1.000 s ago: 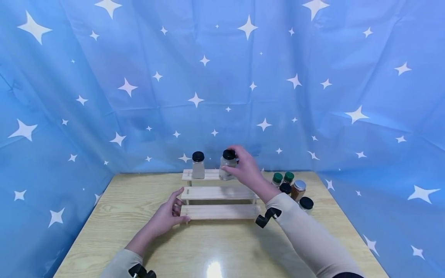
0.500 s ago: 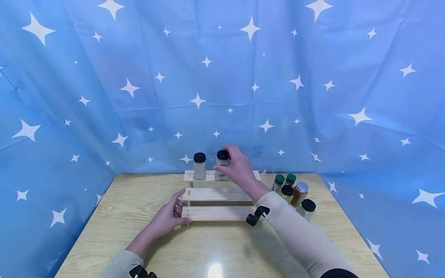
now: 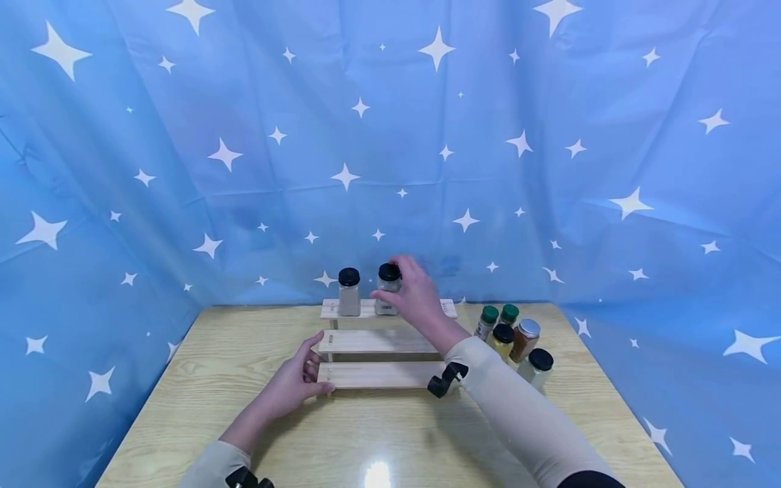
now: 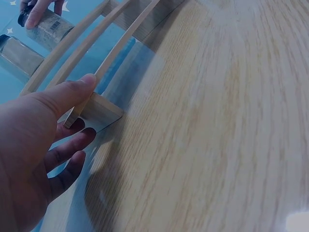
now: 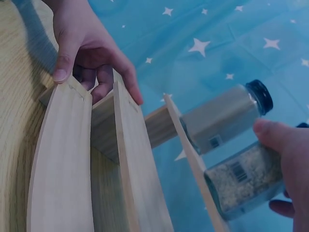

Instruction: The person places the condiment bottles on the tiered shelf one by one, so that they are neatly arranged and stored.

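Note:
A three-tier wooden spice rack (image 3: pixel 384 375) stands on the table. My left hand (image 3: pixel 293 388) grips its left end, thumb on the lowest shelf and index finger reaching the middle one. On the top shelf, at the left, stands a black-lidded glass jar (image 3: pixel 349 298) of greyish powder. To its right, my right hand (image 3: pixel 416 293) holds a second black-lidded spice jar (image 3: pixel 387 305) between thumb and fingers, its base right at the top shelf. Coarse pale flakes and a barcode label show on this held jar (image 5: pixel 246 179) in the right wrist view.
Right of the rack, several jars stand close together: two with green lids (image 3: pixel 489 314), one black-lidded with yellow contents (image 3: pixel 503 339), one silver-lidded with reddish-brown contents (image 3: pixel 526 339), and a clear black-lidded jar (image 3: pixel 538 366). A blue star-patterned curtain (image 3: pixel 403 149) hangs behind the table (image 3: pixel 256 325).
My right hand has moved the held jar left along the top shelf, closer to the first jar, and it now stands straighter. My left hand stays at the rack's left end.

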Demonstrator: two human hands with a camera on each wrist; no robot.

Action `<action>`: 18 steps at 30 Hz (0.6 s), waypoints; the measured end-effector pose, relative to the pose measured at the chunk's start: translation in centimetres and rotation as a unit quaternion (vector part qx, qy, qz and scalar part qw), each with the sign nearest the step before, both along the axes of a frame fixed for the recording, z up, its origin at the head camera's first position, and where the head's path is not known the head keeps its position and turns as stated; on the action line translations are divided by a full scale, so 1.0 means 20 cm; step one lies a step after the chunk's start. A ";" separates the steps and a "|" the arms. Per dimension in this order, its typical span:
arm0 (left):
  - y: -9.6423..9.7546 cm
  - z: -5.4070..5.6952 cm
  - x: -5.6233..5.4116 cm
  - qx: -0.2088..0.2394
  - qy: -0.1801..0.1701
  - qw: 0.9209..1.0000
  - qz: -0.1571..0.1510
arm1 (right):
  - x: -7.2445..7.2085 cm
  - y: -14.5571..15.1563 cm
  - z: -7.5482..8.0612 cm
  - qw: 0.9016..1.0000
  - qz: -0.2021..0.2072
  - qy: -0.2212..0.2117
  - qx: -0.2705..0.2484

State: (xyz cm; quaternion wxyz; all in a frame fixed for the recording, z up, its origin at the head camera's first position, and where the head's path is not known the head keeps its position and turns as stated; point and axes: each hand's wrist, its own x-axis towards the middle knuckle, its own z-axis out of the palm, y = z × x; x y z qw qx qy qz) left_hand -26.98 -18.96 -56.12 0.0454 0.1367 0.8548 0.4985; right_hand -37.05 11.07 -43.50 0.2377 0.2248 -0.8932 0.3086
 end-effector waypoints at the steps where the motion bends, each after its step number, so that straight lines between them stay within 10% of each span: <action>1: 0.00 0.00 0.00 0.001 0.000 1.000 0.000 | 0.00 0.00 0.00 1.000 0.000 0.000 0.001; 18: 0.00 0.00 0.01 0.007 0.003 1.000 -0.011 | 0.13 0.13 0.07 0.997 -0.004 -0.074 -0.020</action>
